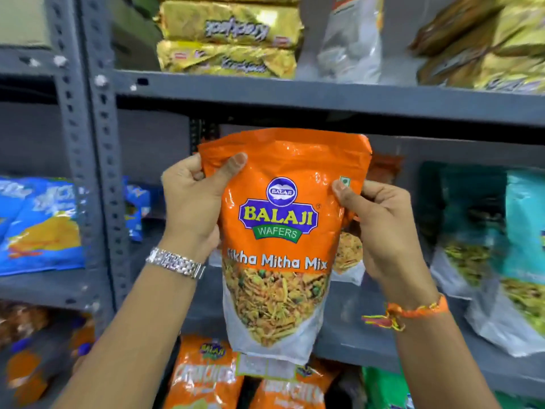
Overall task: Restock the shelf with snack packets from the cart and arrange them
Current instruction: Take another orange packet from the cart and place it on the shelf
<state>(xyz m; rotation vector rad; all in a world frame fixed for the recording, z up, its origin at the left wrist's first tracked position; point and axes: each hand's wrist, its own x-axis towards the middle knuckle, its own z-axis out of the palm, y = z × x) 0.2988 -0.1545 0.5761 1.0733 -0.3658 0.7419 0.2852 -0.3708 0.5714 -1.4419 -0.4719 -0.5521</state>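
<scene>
An orange Balaji Wafers Tikha Mitha Mix packet [280, 240] hangs upright in front of the grey metal shelf [324, 97], held by both hands. My left hand [194, 202], with a steel watch at the wrist, grips its upper left edge. My right hand [380, 225], with an orange thread band at the wrist, pinches its right edge. Behind the packet, on the middle shelf board [368, 346], stands another orange packet [349, 255], mostly hidden. The cart is not in view.
Teal snack packets [483, 231] stand on the middle shelf at right. Blue packets [41, 228] fill the bay at left, past the perforated upright [103, 178]. Gold packets [230, 39] are stacked on the shelf above. Orange packets [203, 376] sit on the shelf below.
</scene>
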